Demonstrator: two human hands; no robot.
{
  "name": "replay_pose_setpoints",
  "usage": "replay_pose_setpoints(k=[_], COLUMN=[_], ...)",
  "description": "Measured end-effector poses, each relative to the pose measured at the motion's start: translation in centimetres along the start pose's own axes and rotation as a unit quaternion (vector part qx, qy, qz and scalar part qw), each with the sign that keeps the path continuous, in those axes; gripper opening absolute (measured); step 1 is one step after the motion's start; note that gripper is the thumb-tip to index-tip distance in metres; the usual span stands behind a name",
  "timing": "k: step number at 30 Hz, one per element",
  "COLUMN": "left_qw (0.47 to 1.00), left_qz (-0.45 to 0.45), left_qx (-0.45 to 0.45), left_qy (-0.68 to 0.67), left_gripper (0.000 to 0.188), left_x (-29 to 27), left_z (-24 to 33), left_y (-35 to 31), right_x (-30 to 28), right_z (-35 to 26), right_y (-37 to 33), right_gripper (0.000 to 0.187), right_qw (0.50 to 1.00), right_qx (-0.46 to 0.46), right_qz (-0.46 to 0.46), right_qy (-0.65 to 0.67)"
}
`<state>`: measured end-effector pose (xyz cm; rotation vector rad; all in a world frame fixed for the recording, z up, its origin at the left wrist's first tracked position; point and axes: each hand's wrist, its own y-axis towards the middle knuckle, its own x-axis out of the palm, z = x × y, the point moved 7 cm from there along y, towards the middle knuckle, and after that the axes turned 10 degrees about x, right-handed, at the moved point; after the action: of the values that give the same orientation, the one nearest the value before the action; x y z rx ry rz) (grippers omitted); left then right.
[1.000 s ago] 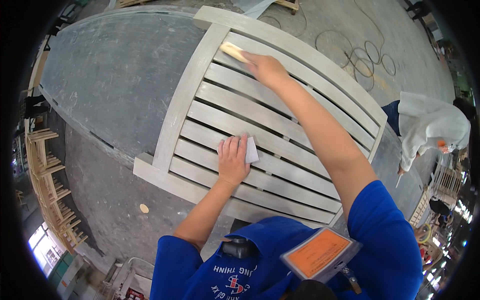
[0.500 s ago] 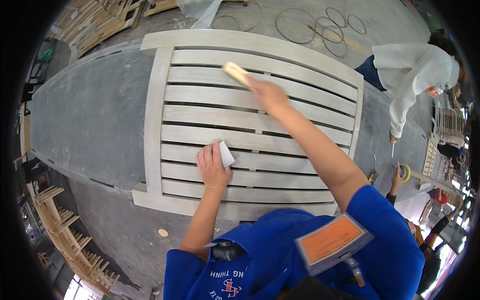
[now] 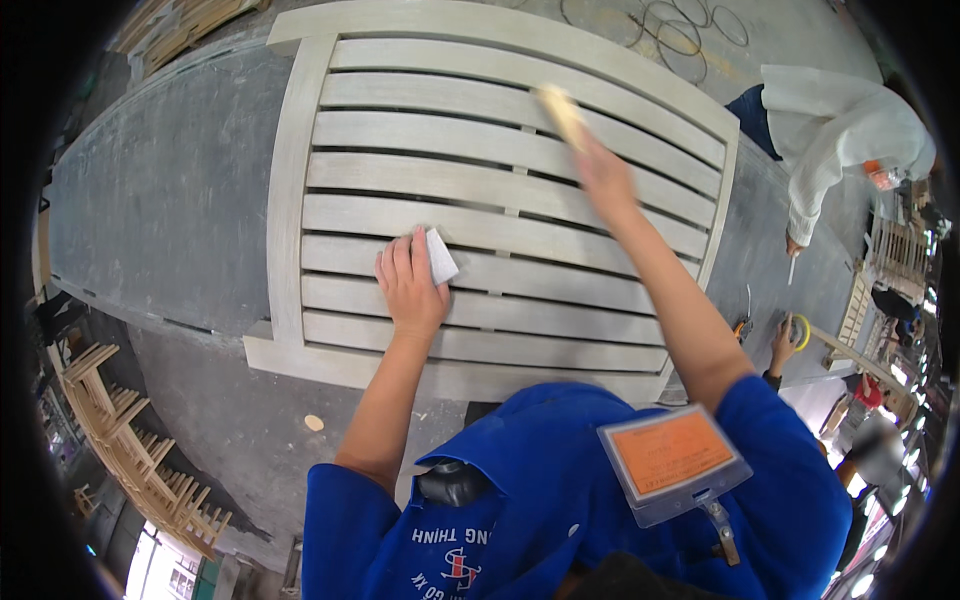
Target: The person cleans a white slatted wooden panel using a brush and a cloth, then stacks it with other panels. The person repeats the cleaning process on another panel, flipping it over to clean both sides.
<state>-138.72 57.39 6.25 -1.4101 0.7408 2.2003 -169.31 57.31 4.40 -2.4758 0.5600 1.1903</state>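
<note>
A slatted wooden panel [image 3: 405,210] with a whitish finish lies flat on the dark grey workbench [image 3: 160,190]. My left hand [image 3: 408,285] rests on its middle slats, thumb and fingers closed on a small whitish folded pad [image 3: 441,257] that looks like sandpaper. Over the upper right slats, my right hand [image 3: 605,180] grips one end of a pale tan block-like tool [image 3: 563,115]. Motion smears that tool, so its exact kind is unclear, as is whether it touches the wood.
At the bench's right end a person in a white top [image 3: 845,135] leans in with a thin tool. Below, another person's hand [image 3: 785,342] is near a yellow tape roll [image 3: 801,332]. Stacked wooden frames [image 3: 135,450] stand at the lower left. Hoses [image 3: 680,35] lie on the floor beyond.
My right hand has swept the tan tool rightward across the upper slats. My left hand keeps its hold on the whitish pad. The panel sits higher in the picture as the view shifts.
</note>
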Motion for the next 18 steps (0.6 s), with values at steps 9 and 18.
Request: replay_pose_setpoints(k=[9, 18], left_qw=[0.999, 1.000], left_qz=[0.035, 0.008], left_qx=[0.000, -0.006], left_qy=[-0.015, 0.002], left_gripper=[0.069, 0.069], left_x=[0.0, 0.7], left_z=[-0.2, -0.3], left_y=[-0.5, -0.6], right_x=[8.5, -10.6], right_z=[-17.2, 8.2], right_y=[3.8, -9.9], right_gripper=[0.038, 0.048], right_qw=[0.942, 0.959], right_qx=[-0.269, -0.097], right_qz=[-0.182, -0.204], right_qy=[-0.088, -0.169])
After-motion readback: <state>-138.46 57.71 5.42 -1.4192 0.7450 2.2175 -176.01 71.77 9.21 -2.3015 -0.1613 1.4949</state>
